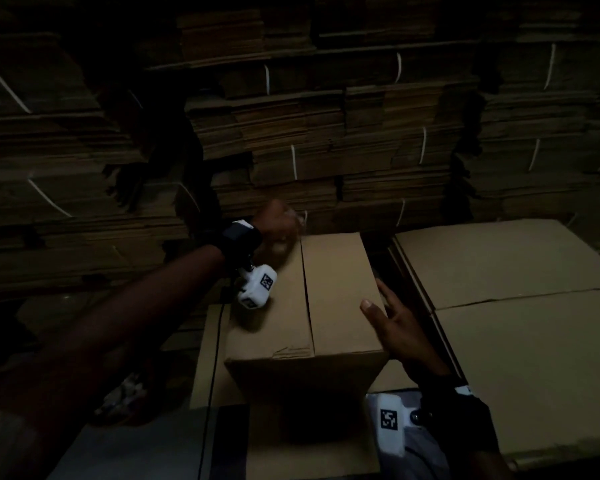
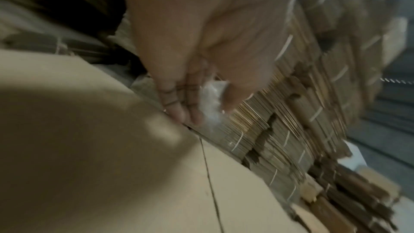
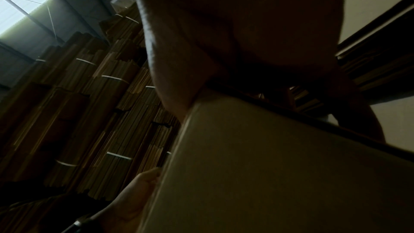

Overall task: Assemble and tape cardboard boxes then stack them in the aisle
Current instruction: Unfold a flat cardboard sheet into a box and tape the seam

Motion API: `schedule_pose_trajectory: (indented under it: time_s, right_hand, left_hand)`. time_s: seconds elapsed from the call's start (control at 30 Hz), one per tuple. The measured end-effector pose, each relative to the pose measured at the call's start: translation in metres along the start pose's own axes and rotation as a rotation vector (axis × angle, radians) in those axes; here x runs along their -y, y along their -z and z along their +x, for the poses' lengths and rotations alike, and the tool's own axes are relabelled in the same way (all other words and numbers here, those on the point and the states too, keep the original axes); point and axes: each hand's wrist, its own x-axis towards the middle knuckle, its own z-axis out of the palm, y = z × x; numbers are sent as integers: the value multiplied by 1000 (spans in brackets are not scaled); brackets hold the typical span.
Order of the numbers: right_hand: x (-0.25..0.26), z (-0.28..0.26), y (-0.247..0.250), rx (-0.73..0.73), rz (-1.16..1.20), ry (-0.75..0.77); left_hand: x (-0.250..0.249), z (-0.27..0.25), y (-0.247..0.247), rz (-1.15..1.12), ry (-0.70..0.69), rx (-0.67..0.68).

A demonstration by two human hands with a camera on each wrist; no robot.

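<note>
While your right hand (image 1: 400, 327) rests on the near right top edge of the cardboard box (image 1: 326, 296), its fingers lie straight: thumb on the top flap, the other fingers down the box's right side, nothing curled round anything. The box stands upright in front of you w/ both top flaps folded shut, meeting in a centre seam (image 1: 307, 296) that runs away from you. In the head view no tape shows along that seam, though the light is poor. There's a small crease in the left flap near the front edge. The box sits on flat cardboard sheets (image 1: 208, 368) at bench level; a thin dark cable (image 1: 215, 358) runs across them on the left. Just right of the box, apart from it, lies a wider flattened carton (image 1: 520, 299) on more flat stock. Further out, your left hand (image 1: 276, 230) is at the far left corner of the box top, fingers bunched together. The left wrist view shows the fingertips (image 2: 179, 112) down at the box's far edge, w/ thumb and fingers pinching a small crumpled bit of clear film or tape (image 2: 212, 105); too blurred to say which. Behind everything, bundles of flat cardboard (image 1: 326, 140) tied w/ white straps (image 1: 293, 161) are stacked high as a wall.
</note>
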Motion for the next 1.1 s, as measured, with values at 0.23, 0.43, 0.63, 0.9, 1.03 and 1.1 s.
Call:
schedule_pose_trajectory:
  time_s: [0.23, 0.43, 0.63, 0.9, 1.03, 1.1]
  right_hand:
    - [-9, 6, 0, -18, 18, 4]
    - [-11, 7, 1, -12, 33, -6]
    - [-5, 4, -1, -13, 47, 2]
    - [-5, 5, -1, -13, 41, -2]
    - [-8, 7, 0, -14, 41, 1]
    - [-6, 6, 0, -11, 34, 1]
  left_hand:
    - [-5, 7, 8, 65, -129, 300]
    - [-11, 7, 8, 227, -168, 476]
    - [-20, -1, -19, 383, -379, 335]
    - [-12, -2, -16, 670, -569, -5]
    - [-29, -21, -1, 361, -540, -144]
    - [-30, -34, 2, 265, -545, -181]
